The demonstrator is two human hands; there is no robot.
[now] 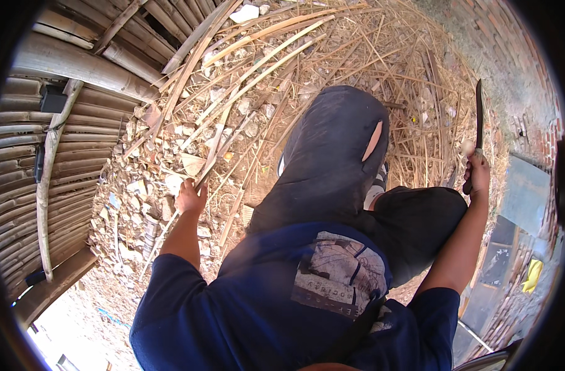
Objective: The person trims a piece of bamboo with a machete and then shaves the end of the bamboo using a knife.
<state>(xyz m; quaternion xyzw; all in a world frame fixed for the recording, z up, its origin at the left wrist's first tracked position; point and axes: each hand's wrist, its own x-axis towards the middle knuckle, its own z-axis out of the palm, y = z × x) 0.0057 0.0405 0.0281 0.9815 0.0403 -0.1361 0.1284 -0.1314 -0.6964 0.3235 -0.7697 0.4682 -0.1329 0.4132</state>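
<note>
My right hand (pixel 478 174) is wrapped round the handle of a machete (pixel 479 114), out to the right beyond my bent knee. The long dark blade points away from me, standing apart from the brick wall. A small pale round spot shows beside the blade's base; what it is I cannot make out. On the left, my left hand (pixel 189 198) is closed on the near end of a thin brownish strip (pixel 223 150), which slants away to the upper right over the littered ground. It looks like split bamboo.
Long split bamboo strips (pixel 276 46) and dry straw litter the ground ahead. Stones and rubble (pixel 131 204) lie on the left, beside a bamboo slat wall (pixel 78 161). A brick wall (pixel 499 43) rises on the right, with grey panels (pixel 525 191) and a yellow object (pixel 532 276) along it.
</note>
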